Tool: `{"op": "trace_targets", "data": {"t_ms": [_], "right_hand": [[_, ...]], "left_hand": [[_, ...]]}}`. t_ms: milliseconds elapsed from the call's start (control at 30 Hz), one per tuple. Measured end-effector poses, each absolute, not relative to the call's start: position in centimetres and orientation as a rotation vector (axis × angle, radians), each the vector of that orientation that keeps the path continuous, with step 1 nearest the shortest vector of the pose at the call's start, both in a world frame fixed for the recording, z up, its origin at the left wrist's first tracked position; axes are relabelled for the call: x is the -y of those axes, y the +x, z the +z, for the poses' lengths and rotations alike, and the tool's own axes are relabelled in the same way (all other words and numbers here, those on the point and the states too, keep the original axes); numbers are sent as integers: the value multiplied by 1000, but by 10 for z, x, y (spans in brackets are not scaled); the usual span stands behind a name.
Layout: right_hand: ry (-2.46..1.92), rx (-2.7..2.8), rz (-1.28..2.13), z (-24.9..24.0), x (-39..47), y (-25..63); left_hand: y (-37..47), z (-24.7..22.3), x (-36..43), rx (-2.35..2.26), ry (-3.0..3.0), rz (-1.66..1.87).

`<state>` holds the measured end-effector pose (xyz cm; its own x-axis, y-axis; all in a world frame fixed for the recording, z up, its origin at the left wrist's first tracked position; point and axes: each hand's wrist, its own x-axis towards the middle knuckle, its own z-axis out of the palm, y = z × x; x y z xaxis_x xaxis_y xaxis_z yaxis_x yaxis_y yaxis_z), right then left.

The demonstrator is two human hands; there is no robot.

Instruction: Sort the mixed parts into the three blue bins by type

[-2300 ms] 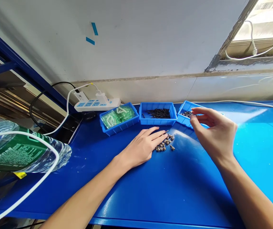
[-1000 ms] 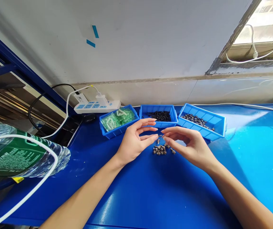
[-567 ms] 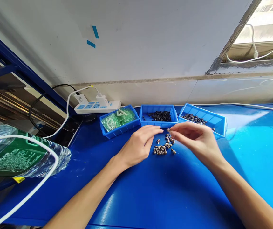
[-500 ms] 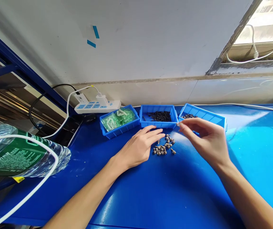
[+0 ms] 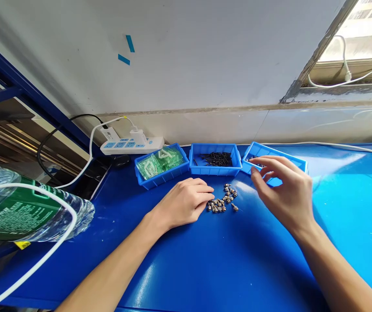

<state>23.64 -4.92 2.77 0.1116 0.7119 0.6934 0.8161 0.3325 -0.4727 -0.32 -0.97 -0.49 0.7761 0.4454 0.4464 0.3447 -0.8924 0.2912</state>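
Note:
On the blue table, several small metal screws (image 5: 220,204) lie in a loose pile. My left hand (image 5: 189,200) rests at the pile's left side, fingers curled together at its edge; what is under the fingertips is hidden. My right hand (image 5: 281,186) hovers over the front of the right blue bin (image 5: 286,158), thumb and fingers apart, with nothing visible between them. Small dark parts in that bin are mostly covered by the hand. The middle blue bin (image 5: 216,171) holds long black screws (image 5: 220,159). Green and clear packets (image 5: 169,158) fill the left blue bin (image 5: 163,177).
A white power strip (image 5: 132,145) with plugs and cables sits behind the left bin. At the left lies a large water bottle (image 5: 20,208), with a white cable (image 5: 73,221) crossing in front of it. A wall (image 5: 205,56) rises behind the table.
My right hand has moved slightly right, and its fingertips have parted from a small piece they pinched. My left hand has drawn back a little, its fingers curling down by the pile.

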Motion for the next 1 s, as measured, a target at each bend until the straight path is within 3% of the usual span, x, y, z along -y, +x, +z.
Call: {"op": "trace_targets", "data": {"t_ms": [233, 400, 533, 767, 1000], "right_hand": [[-1359, 1693, 95, 27, 54, 223], [-1373, 1647, 193, 27, 52, 223], [-1364, 1588, 480, 26, 52, 220], [-1270, 1559, 986, 27, 54, 213], [-1270, 1610, 1084, 28, 54, 213]], "left_hand": [[-6, -3, 5, -679, 2673, 775], [1, 2, 10, -764, 2336, 1001], [9, 9, 15, -892, 2011, 1102], [13, 11, 17, -923, 1533, 1051], [14, 12, 20, -904, 1530, 967]]}}
